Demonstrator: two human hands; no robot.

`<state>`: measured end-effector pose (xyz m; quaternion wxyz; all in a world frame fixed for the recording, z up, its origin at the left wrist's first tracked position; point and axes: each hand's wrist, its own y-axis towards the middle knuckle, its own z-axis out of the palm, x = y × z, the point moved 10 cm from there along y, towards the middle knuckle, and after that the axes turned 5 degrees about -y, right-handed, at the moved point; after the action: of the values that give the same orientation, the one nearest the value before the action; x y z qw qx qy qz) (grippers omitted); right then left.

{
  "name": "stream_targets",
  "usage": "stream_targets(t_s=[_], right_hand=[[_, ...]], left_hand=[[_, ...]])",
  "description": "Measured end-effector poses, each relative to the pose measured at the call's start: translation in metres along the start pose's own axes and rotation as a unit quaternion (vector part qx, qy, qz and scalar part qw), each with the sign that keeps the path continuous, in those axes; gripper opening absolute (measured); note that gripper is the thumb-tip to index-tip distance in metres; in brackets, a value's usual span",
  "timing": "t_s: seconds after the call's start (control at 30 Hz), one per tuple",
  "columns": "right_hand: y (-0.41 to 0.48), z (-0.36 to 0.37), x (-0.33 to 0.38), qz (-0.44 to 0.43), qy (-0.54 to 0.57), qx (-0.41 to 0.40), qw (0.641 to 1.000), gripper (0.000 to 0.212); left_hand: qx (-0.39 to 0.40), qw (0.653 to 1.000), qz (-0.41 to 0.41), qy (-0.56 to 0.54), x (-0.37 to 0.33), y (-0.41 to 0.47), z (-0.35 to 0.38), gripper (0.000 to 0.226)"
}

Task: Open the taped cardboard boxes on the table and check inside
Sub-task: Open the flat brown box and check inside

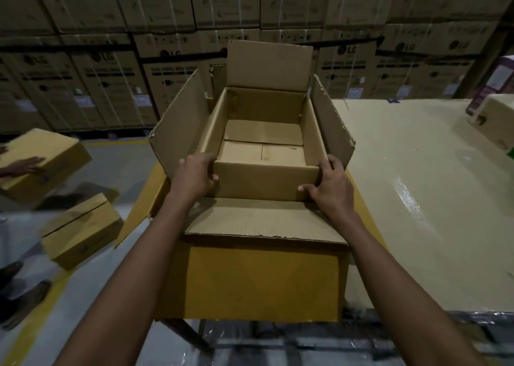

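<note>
The fingers [205,158] of my left hand [194,177] curl over the near left corner of the open cardboard box [264,183], thumb pressed against its near wall. My right hand [331,189] grasps the near right corner the same way, fingers over the rim and thumb on the near wall. So both sets of fingers are clamped on the box.

All four flaps [268,65] are open: the far one stands upright, the side ones splay outward, and the near one lies folded down toward me. Inside I see only the bare cardboard bottom with its seam.

The box rests on top of a larger yellow-brown box [261,276], which sits at the left edge of the counter [417,198], near its front corner. The counter top is pale and shiny.

Toward the far right corner of the counter lies another closed box [492,118].

Off the counter to my left, another person's hand [26,165] rests on a closed box [47,148], with one more box [80,229] just below it near the floor [119,159].

Printed cartons [111,81] are stacked in a wall behind everything.
</note>
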<state>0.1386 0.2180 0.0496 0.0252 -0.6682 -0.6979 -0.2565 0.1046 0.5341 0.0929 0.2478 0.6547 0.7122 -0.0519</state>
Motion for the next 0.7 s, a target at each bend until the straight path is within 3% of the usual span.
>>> stream_targets(t_s=[0.1, 0.23, 0.43, 0.7], right_hand=[[0.001, -0.006, 0.005, -0.026, -0.008, -0.029, 0.999, 0.066], [0.004, -0.012, 0.007, -0.038, 0.009, -0.06, 0.997, 0.063], [0.004, -0.018, 0.013, -0.064, 0.01, -0.098, 0.993, 0.057], [0.006, -0.017, 0.014, -0.086, 0.043, -0.127, 0.987, 0.059]], left_hand=[[-0.012, 0.999, 0.02, -0.027, 0.002, 0.002, -0.003, 0.028], [-0.048, 0.995, -0.009, -0.092, 0.002, 0.009, -0.014, 0.038], [-0.098, 0.961, -0.052, -0.254, 0.028, 0.005, -0.021, 0.038], [-0.15, 0.954, -0.025, -0.259, 0.03, 0.003, -0.027, 0.033]])
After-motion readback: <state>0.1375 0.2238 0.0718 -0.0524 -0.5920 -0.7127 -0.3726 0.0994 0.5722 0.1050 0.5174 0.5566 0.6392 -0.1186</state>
